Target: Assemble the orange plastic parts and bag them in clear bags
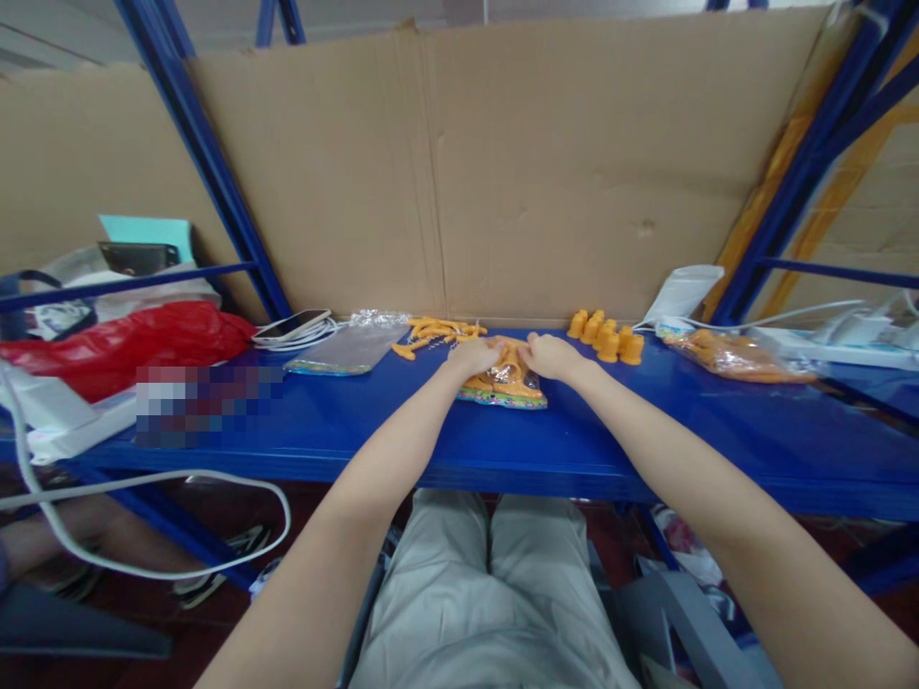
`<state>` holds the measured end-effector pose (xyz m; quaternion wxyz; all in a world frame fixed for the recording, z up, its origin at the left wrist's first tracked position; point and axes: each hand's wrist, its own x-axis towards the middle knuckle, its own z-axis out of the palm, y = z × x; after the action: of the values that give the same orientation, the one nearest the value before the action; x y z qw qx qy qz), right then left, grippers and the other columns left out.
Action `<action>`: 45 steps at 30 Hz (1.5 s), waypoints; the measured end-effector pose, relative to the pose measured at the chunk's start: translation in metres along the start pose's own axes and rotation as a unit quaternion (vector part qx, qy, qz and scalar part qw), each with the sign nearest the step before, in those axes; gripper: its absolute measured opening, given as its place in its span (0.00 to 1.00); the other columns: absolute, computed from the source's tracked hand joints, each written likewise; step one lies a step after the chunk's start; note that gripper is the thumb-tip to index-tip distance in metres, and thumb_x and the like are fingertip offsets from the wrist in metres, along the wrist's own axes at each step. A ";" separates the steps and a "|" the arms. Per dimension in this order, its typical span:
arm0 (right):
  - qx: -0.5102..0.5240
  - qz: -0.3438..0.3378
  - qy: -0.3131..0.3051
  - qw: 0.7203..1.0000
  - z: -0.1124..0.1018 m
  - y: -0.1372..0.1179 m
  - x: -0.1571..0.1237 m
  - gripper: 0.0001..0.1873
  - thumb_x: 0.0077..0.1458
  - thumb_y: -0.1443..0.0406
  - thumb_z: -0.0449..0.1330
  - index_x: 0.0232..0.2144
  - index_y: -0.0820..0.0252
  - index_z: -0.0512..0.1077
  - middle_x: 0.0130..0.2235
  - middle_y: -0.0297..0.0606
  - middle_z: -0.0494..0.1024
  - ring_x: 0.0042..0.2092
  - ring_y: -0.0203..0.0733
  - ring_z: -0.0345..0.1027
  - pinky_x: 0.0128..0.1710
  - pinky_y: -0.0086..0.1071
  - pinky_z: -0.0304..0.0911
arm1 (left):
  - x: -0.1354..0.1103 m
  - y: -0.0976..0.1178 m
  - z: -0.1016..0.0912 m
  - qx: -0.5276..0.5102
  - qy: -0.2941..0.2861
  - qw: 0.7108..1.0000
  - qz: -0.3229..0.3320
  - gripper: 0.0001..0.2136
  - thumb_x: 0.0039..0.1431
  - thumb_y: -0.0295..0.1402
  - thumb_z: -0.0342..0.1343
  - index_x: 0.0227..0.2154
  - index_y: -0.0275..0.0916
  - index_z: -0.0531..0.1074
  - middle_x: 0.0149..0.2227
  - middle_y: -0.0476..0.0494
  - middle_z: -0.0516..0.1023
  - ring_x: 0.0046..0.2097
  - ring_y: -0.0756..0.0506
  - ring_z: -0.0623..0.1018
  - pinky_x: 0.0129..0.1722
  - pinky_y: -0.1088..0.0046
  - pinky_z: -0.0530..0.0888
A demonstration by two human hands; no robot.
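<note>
Both my hands rest on a small clear plastic bag [511, 387] filled with orange plastic pieces, lying on the blue shelf [402, 431]. My left hand [474, 354] is closed on the bag's left top edge. My right hand [549, 356] is closed on its right top edge. The two hands almost touch above the bag. Loose orange pieces [435, 334] lie just left of my left hand. A cluster of upright orange cone-shaped pieces [607, 337] stands just right of my right hand.
A stack of empty clear bags [349, 348] and a phone with a white cable [293, 325] lie to the left, beside a red bag [129, 344]. Another filled bag [732, 354] and a white power strip [811, 346] lie right. Cardboard [503, 172] backs the shelf.
</note>
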<state>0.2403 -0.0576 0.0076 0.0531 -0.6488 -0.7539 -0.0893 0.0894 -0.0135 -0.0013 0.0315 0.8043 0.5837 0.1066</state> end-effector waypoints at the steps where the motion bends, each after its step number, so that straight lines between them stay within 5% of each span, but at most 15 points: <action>1: 0.004 0.003 0.000 1.000 0.000 0.000 0.000 0.24 0.66 0.63 0.44 0.53 0.76 0.68 0.49 0.63 0.76 0.55 0.55 0.70 0.50 0.38 0.65 | 0.000 -0.001 0.000 -0.002 -0.003 1.000 -0.001 0.28 0.67 0.46 0.36 0.58 0.35 0.69 0.59 0.35 0.71 0.60 0.38 0.71 0.57 0.66 0.67; 9: 0.064 0.059 -0.020 0.996 -0.002 0.014 0.009 0.24 0.65 0.63 0.44 0.50 0.71 0.75 0.53 0.58 0.75 0.57 0.53 0.68 0.53 0.37 0.63 | 0.004 -0.014 -0.001 -0.061 0.017 0.997 0.034 0.22 0.62 0.45 0.49 0.50 0.36 0.76 0.53 0.37 0.77 0.56 0.38 0.75 0.54 0.69 0.69; 16: 0.124 0.112 0.034 0.985 0.009 0.041 0.027 0.24 0.65 0.66 0.44 0.51 0.76 0.73 0.54 0.61 0.73 0.58 0.53 0.66 0.55 0.35 0.60 | 0.003 -0.022 -0.001 -0.162 0.027 0.983 0.086 0.16 0.57 0.42 0.57 0.42 0.38 0.80 0.44 0.41 0.82 0.48 0.38 0.79 0.49 0.69 0.72; 21: 0.206 0.123 0.011 0.971 0.019 0.041 0.031 0.22 0.65 0.61 0.48 0.41 0.71 0.77 0.45 0.57 0.80 0.49 0.54 0.74 0.46 0.35 0.66 | 0.005 -0.024 0.001 -0.137 0.035 0.983 0.119 0.19 0.58 0.46 0.54 0.39 0.35 0.80 0.43 0.38 0.82 0.46 0.38 0.79 0.46 0.67 0.73; 24: 0.302 0.126 -0.023 0.945 0.021 0.033 0.029 0.21 0.65 0.59 0.49 0.35 0.69 0.77 0.31 0.51 0.81 0.35 0.48 0.76 0.34 0.33 0.68 | 0.007 -0.025 0.004 -0.143 0.049 0.979 0.137 0.20 0.57 0.47 0.54 0.36 0.34 0.81 0.40 0.38 0.82 0.44 0.38 0.79 0.45 0.68 0.73; 29: 0.432 0.172 -0.102 0.879 0.017 0.025 0.025 0.20 0.63 0.55 0.52 0.33 0.66 0.73 0.15 0.38 0.69 0.19 0.40 0.65 0.21 0.29 0.62 | 0.009 -0.024 0.008 -0.153 0.078 0.974 0.151 0.22 0.59 0.48 0.50 0.31 0.34 0.80 0.32 0.40 0.82 0.38 0.41 0.79 0.39 0.69 0.72; 34: 0.512 0.162 -0.180 0.824 0.012 0.035 0.025 0.21 0.62 0.49 0.51 0.37 0.61 0.70 0.18 0.34 0.70 0.18 0.36 0.63 0.19 0.27 0.59 | 0.012 -0.022 0.009 -0.134 0.104 0.978 0.121 0.23 0.63 0.43 0.46 0.22 0.34 0.77 0.25 0.42 0.79 0.31 0.44 0.76 0.34 0.71 0.70; 39: 0.614 0.140 -0.275 0.727 0.009 0.036 0.020 0.21 0.66 0.51 0.45 0.33 0.59 0.68 0.18 0.30 0.69 0.17 0.31 0.57 0.17 0.23 0.54 | 0.016 -0.022 0.009 -0.145 0.113 0.978 0.097 0.21 0.64 0.39 0.45 0.23 0.34 0.77 0.26 0.43 0.79 0.31 0.46 0.76 0.35 0.72 0.70; 45: 0.624 0.141 -0.253 0.726 0.004 0.023 0.011 0.17 0.64 0.53 0.51 0.34 0.59 0.70 0.21 0.31 0.74 0.20 0.31 0.63 0.20 0.22 0.58 | 0.017 -0.022 0.011 -0.213 0.112 0.966 0.094 0.22 0.65 0.38 0.44 0.23 0.34 0.76 0.27 0.44 0.80 0.33 0.47 0.79 0.38 0.73 0.72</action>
<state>0.2610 -0.0424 0.0072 0.2649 -0.5666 -0.5250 0.5772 0.0768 0.0105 -0.0134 0.1265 0.8132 0.4689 0.3208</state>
